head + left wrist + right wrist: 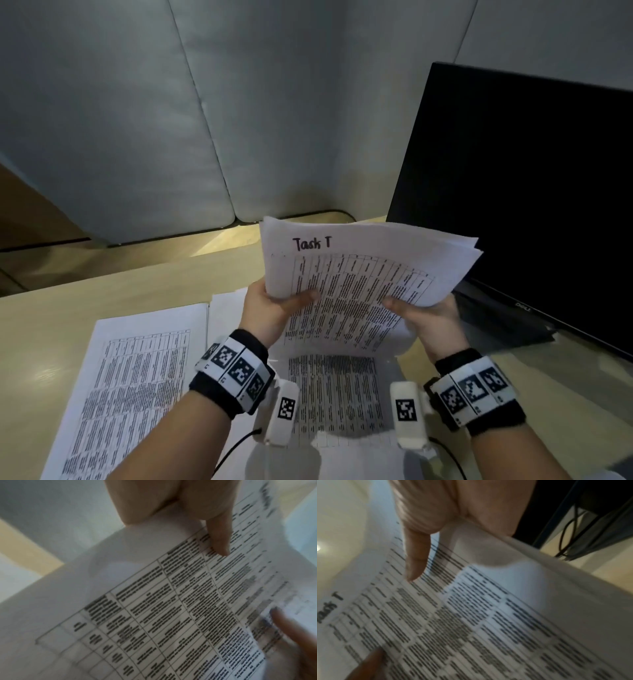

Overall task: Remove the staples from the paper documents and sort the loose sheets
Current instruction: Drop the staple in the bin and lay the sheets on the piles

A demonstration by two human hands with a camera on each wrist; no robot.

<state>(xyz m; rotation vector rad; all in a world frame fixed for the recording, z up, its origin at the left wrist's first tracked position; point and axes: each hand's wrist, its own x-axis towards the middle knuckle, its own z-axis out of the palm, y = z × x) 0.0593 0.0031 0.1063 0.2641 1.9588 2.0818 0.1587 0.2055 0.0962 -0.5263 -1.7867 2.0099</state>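
A stack of printed sheets (359, 274), with "Task T" handwritten at the top and a table of text below, is held up above the desk. My left hand (274, 305) grips its left edge, thumb on the front (219, 534). My right hand (424, 311) grips its right edge, thumb also on the printed face (416, 561). The sheets fan apart slightly at the far right corner. No staple shows in any view. The paper hides the fingers behind it.
Two more printed documents lie flat on the wooden desk (51, 325): one at the left (137, 383), one under my hands (335, 394). A dark monitor (513, 188) stands at the right. Grey partition panels (137, 120) close the back.
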